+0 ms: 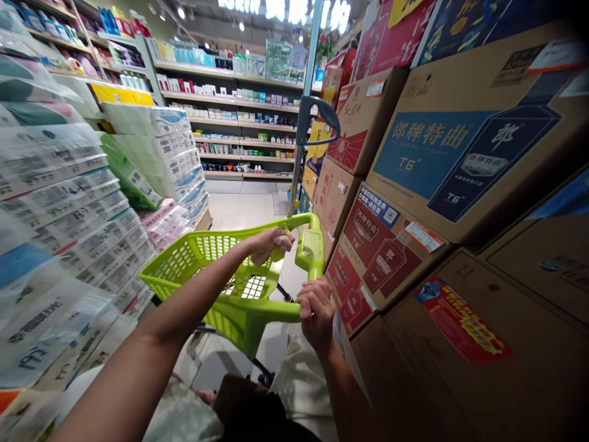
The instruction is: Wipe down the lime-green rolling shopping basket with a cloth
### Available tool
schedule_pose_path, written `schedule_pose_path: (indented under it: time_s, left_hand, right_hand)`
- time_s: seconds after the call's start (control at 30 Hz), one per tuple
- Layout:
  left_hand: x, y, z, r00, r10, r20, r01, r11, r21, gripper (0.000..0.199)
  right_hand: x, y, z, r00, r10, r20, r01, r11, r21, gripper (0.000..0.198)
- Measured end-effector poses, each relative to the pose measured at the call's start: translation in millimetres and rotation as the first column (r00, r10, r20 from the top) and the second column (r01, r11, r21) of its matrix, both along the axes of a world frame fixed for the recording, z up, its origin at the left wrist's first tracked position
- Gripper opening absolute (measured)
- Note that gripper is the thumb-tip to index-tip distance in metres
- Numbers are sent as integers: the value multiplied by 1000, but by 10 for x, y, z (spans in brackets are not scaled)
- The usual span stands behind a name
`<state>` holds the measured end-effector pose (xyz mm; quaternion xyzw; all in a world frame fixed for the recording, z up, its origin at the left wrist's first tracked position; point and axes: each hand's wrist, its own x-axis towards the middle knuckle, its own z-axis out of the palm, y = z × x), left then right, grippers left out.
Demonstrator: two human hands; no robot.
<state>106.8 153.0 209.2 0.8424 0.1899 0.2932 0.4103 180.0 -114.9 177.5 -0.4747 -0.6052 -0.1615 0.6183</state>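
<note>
Basically, R hand is wrapped snugly round the lime-green handle of the shopping cart, fingers curled over the bar. L hand is up ahead & a bit left of R hand, arm stretched across the cart; its fingers look bent, but it's blurry, so can't tell if it grips the rim or holds smth. Cart basket, w/ latticed walls, spreads left of both hands, & a boxy panel w/ a clear cover sits btwn them, just right of L hand. Pale trouser fabric is right below R hand. To the right of R hand, cartons pile up: one w/ maroon print near it, a big one w/ a blue "T6" label above that, & lower down a brown carton w/ red-yellow sticker. Well left of L hand, plastic-wrapped packs stand in tall stacks, w/ a green pack tilted btwn stacks. Straight beyond L hand: a metal pole w/ a dark grey loop on it, pale floor tiles, then shelves of small boxes & bottles at the far end.
</note>
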Motion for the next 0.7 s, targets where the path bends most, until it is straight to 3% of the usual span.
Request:
schedule_pose_path:
  time_s: [0.13,0.23,0.33,0.4,0.47,0.5,0.53,0.6,0.63,0.67,0.7]
  left_hand:
    - [-508,-340,319,920,-296,-257,290,955,-61,37]
    - [-857,-753,573,887,-315,-336,303,949,-90,47]
    - [-1102,-1208,603,904,-254,-343,268,963,-7,55]
    - [-1219,-1416,431,954,-126,-271,160,981,107,59]
    - [-1322,-1500,135,980,114,-162,-81,977,198,59]
    - [-1369,-1504,-34,955,278,-98,-252,943,218,59]
    - [-1410,-1497,-200,890,455,-27,-439,872,217,57]
    - [-1453,-1501,-475,666,738,111,-745,648,159,52]
    - [-1446,-1534,-568,569,805,167,-822,555,128,48]
    - [-1419,-1594,-631,529,822,213,-849,516,116,44]
    - [-1373,-1677,-668,547,799,248,-836,532,131,41]
  right_hand:
    - [11,-6,-45,999,-24,-39,23,1000,-17,29]
    - [9,13,-76,997,-29,-67,28,999,-22,30]
    - [4,37,-92,997,-24,-70,23,1000,-14,31]
    - [1,51,-97,997,-30,-65,29,1000,-9,31]
    - [-3,65,-101,998,-34,-55,34,999,1,31]
    - [-6,72,-104,998,-34,-51,34,999,7,31]
    - [-9,79,-107,998,-31,-47,31,999,14,31]
    - [-16,93,-116,999,-21,-45,22,999,24,31]
    - [-19,99,-121,999,-16,-49,17,999,27,31]
    - [-21,103,-127,998,-12,-56,13,999,32,31]
    - [-21,106,-132,998,-9,-66,11,999,36,31]
